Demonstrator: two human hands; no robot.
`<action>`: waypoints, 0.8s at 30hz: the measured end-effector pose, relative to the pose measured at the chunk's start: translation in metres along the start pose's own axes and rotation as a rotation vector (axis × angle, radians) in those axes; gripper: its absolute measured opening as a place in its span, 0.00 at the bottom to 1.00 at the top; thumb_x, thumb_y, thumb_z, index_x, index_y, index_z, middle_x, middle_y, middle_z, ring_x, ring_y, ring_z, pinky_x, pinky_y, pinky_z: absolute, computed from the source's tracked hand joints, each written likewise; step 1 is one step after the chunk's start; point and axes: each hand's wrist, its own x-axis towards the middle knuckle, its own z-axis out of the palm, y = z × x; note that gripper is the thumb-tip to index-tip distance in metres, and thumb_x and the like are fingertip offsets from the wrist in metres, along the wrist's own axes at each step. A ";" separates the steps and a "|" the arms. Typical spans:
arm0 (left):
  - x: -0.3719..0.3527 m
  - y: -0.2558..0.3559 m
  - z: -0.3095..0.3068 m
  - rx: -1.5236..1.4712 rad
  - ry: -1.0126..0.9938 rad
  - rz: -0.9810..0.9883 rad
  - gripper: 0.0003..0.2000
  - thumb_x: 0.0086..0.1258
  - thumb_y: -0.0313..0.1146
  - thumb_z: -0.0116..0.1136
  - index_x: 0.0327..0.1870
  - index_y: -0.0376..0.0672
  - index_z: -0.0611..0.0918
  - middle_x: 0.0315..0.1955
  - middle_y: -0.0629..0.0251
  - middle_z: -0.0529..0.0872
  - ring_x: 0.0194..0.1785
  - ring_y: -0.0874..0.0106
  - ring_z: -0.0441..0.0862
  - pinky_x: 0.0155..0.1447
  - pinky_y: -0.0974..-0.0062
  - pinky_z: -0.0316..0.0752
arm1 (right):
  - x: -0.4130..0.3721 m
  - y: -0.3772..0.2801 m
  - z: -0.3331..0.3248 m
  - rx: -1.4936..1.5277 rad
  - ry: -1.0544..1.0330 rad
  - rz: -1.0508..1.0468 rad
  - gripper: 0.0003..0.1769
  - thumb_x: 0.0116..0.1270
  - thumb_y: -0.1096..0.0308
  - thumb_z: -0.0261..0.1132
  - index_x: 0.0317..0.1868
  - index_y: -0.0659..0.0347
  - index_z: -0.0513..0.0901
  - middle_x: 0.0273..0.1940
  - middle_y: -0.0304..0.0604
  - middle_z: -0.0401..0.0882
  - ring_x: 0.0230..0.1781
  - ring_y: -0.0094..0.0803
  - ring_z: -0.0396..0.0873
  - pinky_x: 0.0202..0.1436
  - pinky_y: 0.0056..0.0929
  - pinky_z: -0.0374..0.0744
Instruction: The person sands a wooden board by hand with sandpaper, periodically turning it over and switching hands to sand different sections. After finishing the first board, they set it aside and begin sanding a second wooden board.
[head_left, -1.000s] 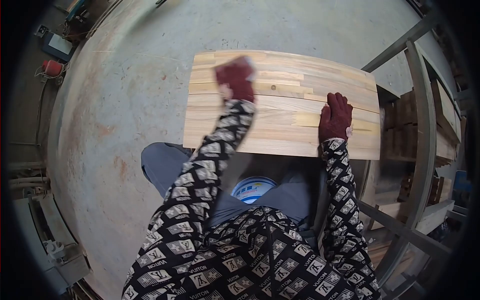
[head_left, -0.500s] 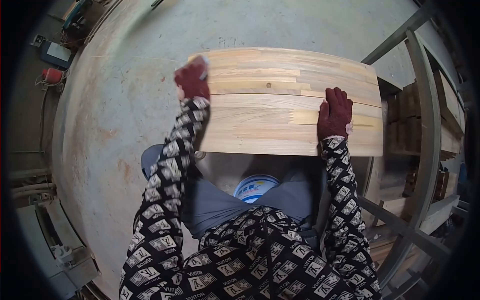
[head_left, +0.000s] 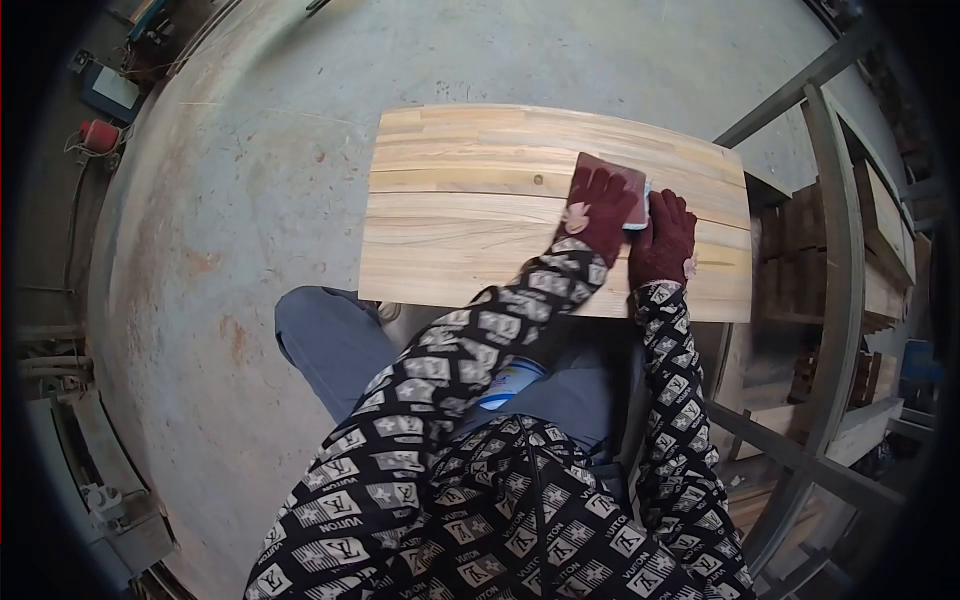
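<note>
Two pale glued-strip wood panels (head_left: pixel 450 232) lie side by side in front of me, with a dark seam running between them. My left hand (head_left: pixel 598 215), in a maroon glove, presses down on a reddish-brown sanding block (head_left: pixel 633 181) with a light underside, to the right of the panels' middle. Close beside it, my right hand (head_left: pixel 662 243), also gloved, rests flat on the near panel with its fingers stretched forward and nothing held. A small knot (head_left: pixel 538 180) shows on the far panel.
A blue-and-white bucket (head_left: pixel 515 380) stands below the panels between my legs. At the right is a metal frame rack (head_left: pixel 838 230) with stacked wood pieces (head_left: pixel 795 240). Machinery (head_left: pixel 105 500) and a red object (head_left: pixel 99 136) stand at the left.
My left hand has swept the sanding block from the panels' far left corner rightwards to beside my right hand. The right hand stays at about the same place on the wood.
</note>
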 end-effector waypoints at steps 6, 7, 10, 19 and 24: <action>-0.066 -0.117 -0.043 0.673 -0.244 -0.339 0.07 0.60 0.39 0.59 0.35 0.53 0.76 0.34 0.65 0.76 0.42 0.63 0.75 0.45 0.59 0.69 | 0.003 -0.010 -0.009 0.070 -0.015 0.032 0.14 0.60 0.75 0.60 0.49 0.62 0.77 0.47 0.48 0.76 0.51 0.49 0.72 0.57 0.46 0.70; -0.088 -0.143 -0.068 0.875 0.016 -0.213 0.05 0.63 0.38 0.59 0.34 0.53 0.77 0.30 0.66 0.76 0.40 0.63 0.76 0.46 0.59 0.69 | 0.003 -0.010 -0.009 0.061 -0.010 0.034 0.15 0.60 0.75 0.60 0.49 0.62 0.77 0.48 0.48 0.76 0.51 0.49 0.72 0.57 0.46 0.70; -0.137 -0.170 -0.131 0.807 0.280 -0.276 0.10 0.63 0.38 0.65 0.42 0.47 0.81 0.39 0.64 0.79 0.52 0.60 0.76 0.56 0.58 0.68 | 0.001 -0.009 -0.009 0.041 -0.008 0.031 0.15 0.61 0.75 0.61 0.49 0.62 0.78 0.49 0.48 0.76 0.52 0.49 0.72 0.57 0.46 0.70; -0.069 0.015 -0.003 0.205 0.189 -0.271 0.22 0.52 0.33 0.65 0.51 0.43 0.81 0.51 0.55 0.80 0.60 0.56 0.76 0.67 0.51 0.68 | 0.000 -0.002 -0.004 0.027 -0.071 0.033 0.17 0.61 0.75 0.61 0.52 0.62 0.78 0.51 0.49 0.77 0.55 0.49 0.73 0.60 0.47 0.69; -0.109 0.035 -0.026 0.009 0.127 -0.016 0.25 0.55 0.32 0.61 0.59 0.47 0.77 0.60 0.56 0.76 0.67 0.52 0.68 0.71 0.48 0.61 | -0.002 0.003 -0.002 0.020 -0.076 0.011 0.16 0.62 0.74 0.60 0.51 0.62 0.78 0.51 0.49 0.77 0.55 0.49 0.73 0.59 0.46 0.69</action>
